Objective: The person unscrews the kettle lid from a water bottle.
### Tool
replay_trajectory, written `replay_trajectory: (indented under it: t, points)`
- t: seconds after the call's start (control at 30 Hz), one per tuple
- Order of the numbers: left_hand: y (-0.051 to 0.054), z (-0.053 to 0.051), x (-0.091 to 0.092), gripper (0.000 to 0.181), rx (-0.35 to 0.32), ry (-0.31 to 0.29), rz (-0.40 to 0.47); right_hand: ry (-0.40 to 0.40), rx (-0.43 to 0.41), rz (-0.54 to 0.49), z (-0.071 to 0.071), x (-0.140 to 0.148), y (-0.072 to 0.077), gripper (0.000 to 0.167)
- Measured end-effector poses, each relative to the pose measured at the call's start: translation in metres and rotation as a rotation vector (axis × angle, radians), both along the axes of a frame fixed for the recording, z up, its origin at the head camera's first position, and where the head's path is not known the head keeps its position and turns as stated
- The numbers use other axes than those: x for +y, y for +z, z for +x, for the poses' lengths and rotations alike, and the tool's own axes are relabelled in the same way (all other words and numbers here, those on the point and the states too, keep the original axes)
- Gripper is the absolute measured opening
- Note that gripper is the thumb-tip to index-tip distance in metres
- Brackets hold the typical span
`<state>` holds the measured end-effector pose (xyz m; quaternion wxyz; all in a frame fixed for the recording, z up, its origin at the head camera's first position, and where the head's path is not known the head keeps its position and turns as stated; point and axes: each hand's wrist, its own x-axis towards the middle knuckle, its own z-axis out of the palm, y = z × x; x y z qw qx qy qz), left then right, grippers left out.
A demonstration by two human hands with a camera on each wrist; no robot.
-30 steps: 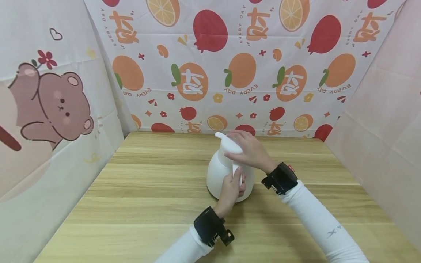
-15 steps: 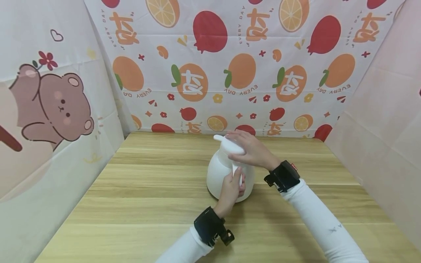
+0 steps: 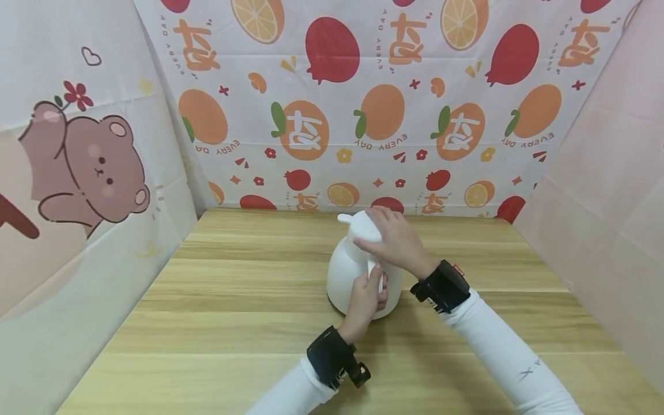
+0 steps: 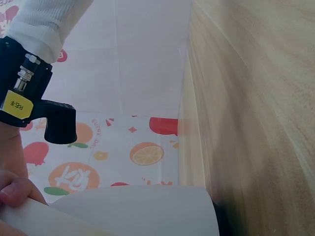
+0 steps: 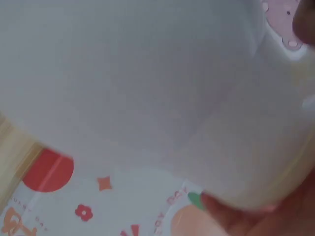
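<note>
A white thermal jug (image 3: 342, 282) stands upright on the wooden table, its small white spout pointing to the back left. The left hand (image 3: 365, 297) grips the jug's handle (image 3: 371, 265), thumb along the top of it. Over the jug's top, the right hand (image 3: 399, 239) holds the white lid (image 3: 363, 227) with thumb and fingers spread round its sides. In the left wrist view, fingers (image 4: 19, 191) wrap the handle beside the jug's body (image 4: 142, 211). White jug surface (image 5: 147, 88) fills most of the right wrist view, with blurred fingertips at its right edge.
The wooden table (image 3: 207, 323) extends around the jug. A fruit-print cloth (image 3: 342, 115) hangs at the back. Another cloth with a bear (image 3: 98, 167) hangs on the left, and a pale one (image 3: 602, 190) on the right.
The right hand shifts slightly right on the lid, then back left, while its wrist turns a little. The spout end of the lid sits slightly lower than before. The left hand stays still.
</note>
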<state>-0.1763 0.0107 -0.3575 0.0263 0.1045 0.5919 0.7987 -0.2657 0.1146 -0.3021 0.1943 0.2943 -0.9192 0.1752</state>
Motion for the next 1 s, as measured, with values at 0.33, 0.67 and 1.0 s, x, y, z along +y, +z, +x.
replay_trajectory:
  t: [0.33,0.67,1.0]
  points:
    - [0.002,0.0,-0.001,0.036,0.004,0.016,-0.017,0.278,-0.094,-0.003,-0.021,0.019,0.003,0.066]
    - [0.0,0.001,-0.001,0.037,0.016,0.01,-0.012,0.214,0.078,0.017,-0.016,0.013,-0.003,0.066]
    - [0.0,0.001,0.001,0.038,0.019,0.016,0.005,0.085,0.216,-0.04,-0.001,-0.002,-0.007,0.057]
